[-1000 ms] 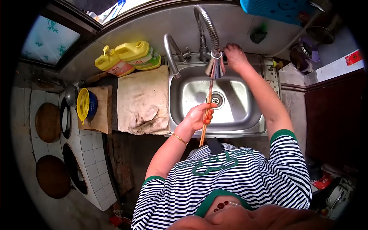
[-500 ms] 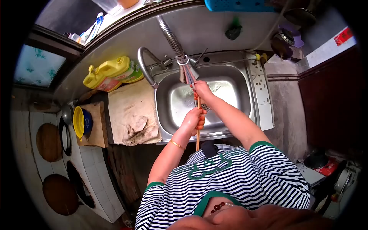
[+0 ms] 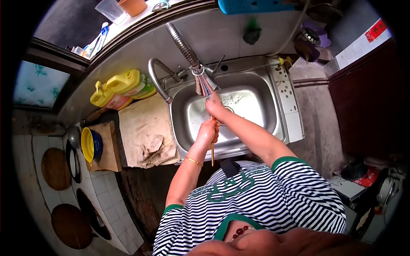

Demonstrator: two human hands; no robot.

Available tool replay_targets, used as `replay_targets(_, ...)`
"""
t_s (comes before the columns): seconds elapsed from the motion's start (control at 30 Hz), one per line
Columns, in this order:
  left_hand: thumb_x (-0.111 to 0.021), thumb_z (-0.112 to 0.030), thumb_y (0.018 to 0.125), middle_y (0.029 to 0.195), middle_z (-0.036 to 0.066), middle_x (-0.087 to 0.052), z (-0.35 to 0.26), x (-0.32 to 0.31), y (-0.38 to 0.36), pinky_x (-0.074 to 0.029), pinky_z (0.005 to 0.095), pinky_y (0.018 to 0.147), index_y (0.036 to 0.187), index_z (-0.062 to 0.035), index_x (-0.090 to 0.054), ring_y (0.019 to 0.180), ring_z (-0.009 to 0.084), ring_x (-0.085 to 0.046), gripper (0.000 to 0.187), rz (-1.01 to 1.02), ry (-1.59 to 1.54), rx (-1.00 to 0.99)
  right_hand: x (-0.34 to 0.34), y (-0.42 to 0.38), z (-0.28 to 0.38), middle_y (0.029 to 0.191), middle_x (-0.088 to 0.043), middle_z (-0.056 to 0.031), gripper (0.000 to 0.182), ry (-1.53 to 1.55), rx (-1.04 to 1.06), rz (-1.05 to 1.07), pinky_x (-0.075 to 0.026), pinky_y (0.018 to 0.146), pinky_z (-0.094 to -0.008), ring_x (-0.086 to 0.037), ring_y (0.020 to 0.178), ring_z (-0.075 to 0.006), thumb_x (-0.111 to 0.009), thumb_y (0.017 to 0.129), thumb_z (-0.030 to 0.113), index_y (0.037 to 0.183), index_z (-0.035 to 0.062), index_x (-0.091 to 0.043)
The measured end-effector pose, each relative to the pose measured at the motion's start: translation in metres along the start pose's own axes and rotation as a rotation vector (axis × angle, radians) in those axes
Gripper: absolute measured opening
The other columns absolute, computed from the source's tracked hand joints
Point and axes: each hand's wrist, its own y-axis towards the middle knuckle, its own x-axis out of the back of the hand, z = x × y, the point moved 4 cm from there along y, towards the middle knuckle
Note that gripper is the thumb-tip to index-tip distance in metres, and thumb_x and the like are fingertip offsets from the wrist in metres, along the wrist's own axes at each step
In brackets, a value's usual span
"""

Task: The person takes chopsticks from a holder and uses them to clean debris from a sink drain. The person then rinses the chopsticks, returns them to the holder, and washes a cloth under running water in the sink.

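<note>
Over the sink, my left hand is closed around thin wooden chopsticks, whose lower ends stick out below it toward my striped shirt. Just beyond it, my right hand is wrapped round the same chopsticks, its fingers mostly hidden behind the back of the hand. The spray faucet, a coiled metal hose with strips of material tied at its head, hangs right above my right hand. Behind the hands, the bright basin floor and part of the drain show.
A curved metal tap stands at the sink's left rear. Left of the sink are a cloth-covered board, yellow jugs and a yellow basket. A tiled stove with round wooden lids lies farther left.
My right hand has slid down the chopsticks, nearer my left hand. Both hands have shifted slightly left, and the whole view has moved a little.
</note>
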Motion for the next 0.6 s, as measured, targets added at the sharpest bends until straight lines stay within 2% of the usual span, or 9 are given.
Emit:
replay_targets(0.07, -0.038, -0.026, 0.094, 0.054, -0.003, -0.036, 0.0, 0.002, 0.0, -0.018, 0.0233, 0.033, 0.081, -0.0093, -0.045, 0.037, 0.0072, -0.025, 0.022, 0.001, 0.009, 0.014, -0.004, 0.021, -0.014, 0.085, -0.06, -0.0265, 0.02, -0.041, 0.147, 0.063, -0.047, 0.074, -0.0458, -0.059, 0.083, -0.0423, -0.052, 0.076, 0.014, 0.09, -0.0014, -0.051)
replay_targets(0.13, -0.038, -0.025, 0.094, 0.054, -0.003, -0.036, 0.0, 0.005, -0.003, -0.019, 0.0236, 0.033, 0.082, -0.0084, -0.046, 0.037, 0.0074, -0.026, 0.022, 0.021, 0.046, 0.022, -0.008, 0.039, -0.03, 0.078, -0.058, -0.0105, 0.043, -0.106, 0.173, 0.069, -0.048, 0.064, -0.0366, -0.055, 0.068, -0.0208, -0.05, 0.078, 0.012, 0.12, 0.012, -0.05)
replay_targets(0.17, -0.038, -0.025, 0.094, 0.054, -0.002, -0.036, -0.001, 0.005, -0.006, -0.019, 0.0237, 0.033, 0.082, -0.0079, -0.046, 0.037, 0.0075, -0.026, 0.022, 0.043, 0.081, 0.024, -0.007, 0.045, -0.036, 0.074, -0.06, -0.0147, 0.032, -0.176, 0.205, 0.092, -0.049, 0.06, -0.0387, -0.058, 0.064, -0.0278, -0.052, 0.077, 0.015, 0.107, 0.0066, -0.056)
replay_targets(0.23, -0.038, -0.024, 0.094, 0.054, -0.003, -0.035, -0.003, 0.003, -0.016, -0.019, 0.0237, 0.033, 0.084, -0.0065, -0.047, 0.038, 0.0075, -0.025, 0.022, 0.071, 0.13, 0.038, -0.008, 0.063, -0.04, 0.07, -0.063, -0.0158, 0.027, -0.391, 0.109, 0.357, -0.049, 0.054, -0.0375, -0.059, 0.056, -0.0291, -0.052, 0.078, 0.017, 0.099, 0.0035, -0.063)
replay_targets(0.3, -0.039, -0.024, 0.094, 0.055, -0.003, -0.034, -0.002, 0.009, -0.014, -0.018, 0.023, 0.033, 0.084, -0.0063, -0.047, 0.038, 0.0064, -0.023, 0.022, 0.148, 0.022, 0.084, 0.011, 0.032, 0.018, 0.068, -0.064, -0.0069, 0.028, -0.358, -0.297, 0.773, -0.047, 0.048, -0.0295, -0.054, 0.052, -0.0162, -0.046, 0.081, 0.012, 0.102, 0.0064, -0.064)
replay_targets(0.33, -0.039, -0.024, 0.094, 0.055, -0.004, -0.034, -0.004, 0.01, -0.013, -0.018, 0.0224, 0.032, 0.085, -0.0061, -0.047, 0.039, 0.006, -0.022, 0.022, 0.189, -0.048, 0.134, 0.015, 0.026, 0.026, 0.068, -0.064, -0.0059, 0.028, -0.219, -0.37, 0.86, -0.046, 0.047, -0.0308, -0.055, 0.052, -0.0158, -0.047, 0.08, 0.009, 0.104, 0.0048, -0.062)
replay_targets(0.4, -0.039, -0.025, 0.094, 0.055, -0.004, -0.034, -0.009, 0.013, -0.006, -0.018, 0.0212, 0.032, 0.086, -0.006, -0.047, 0.039, 0.0054, -0.022, 0.022, 0.227, -0.126, 0.14, 0.011, 0.031, 0.015, 0.067, -0.062, -0.0073, 0.025, 0.095, -0.278, 0.843, -0.049, 0.049, -0.0308, -0.057, 0.054, -0.0163, -0.048, 0.083, 0.01, 0.103, 0.0019, -0.06)
replay_targets(0.5, -0.04, -0.027, 0.094, 0.055, -0.004, -0.033, -0.019, 0.011, 0.007, -0.017, 0.0196, 0.032, 0.087, -0.0061, -0.047, 0.039, 0.0048, -0.022, 0.023, 0.252, -0.189, 0.152, 0.012, 0.032, 0.01, 0.07, -0.062, -0.0104, 0.022, 0.551, -0.453, 0.663, -0.053, 0.053, -0.0313, -0.061, 0.059, -0.0183, -0.052, 0.085, 0.014, 0.1, -0.0001, -0.059)
replay_targets(0.6, -0.04, -0.026, 0.093, 0.055, -0.004, -0.035, -0.037, 0.002, 0.021, -0.018, 0.0192, 0.032, 0.085, -0.0066, -0.048, 0.039, 0.0049, -0.023, 0.023, 0.25, -0.215, 0.127, 0.02, 0.026, 0.026, 0.075, -0.062, -0.0126, 0.023, 0.68, -0.401, 0.567, -0.055, 0.057, -0.0335, -0.063, 0.064, -0.0212, -0.055, 0.086, 0.018, 0.097, -0.0014, -0.057)
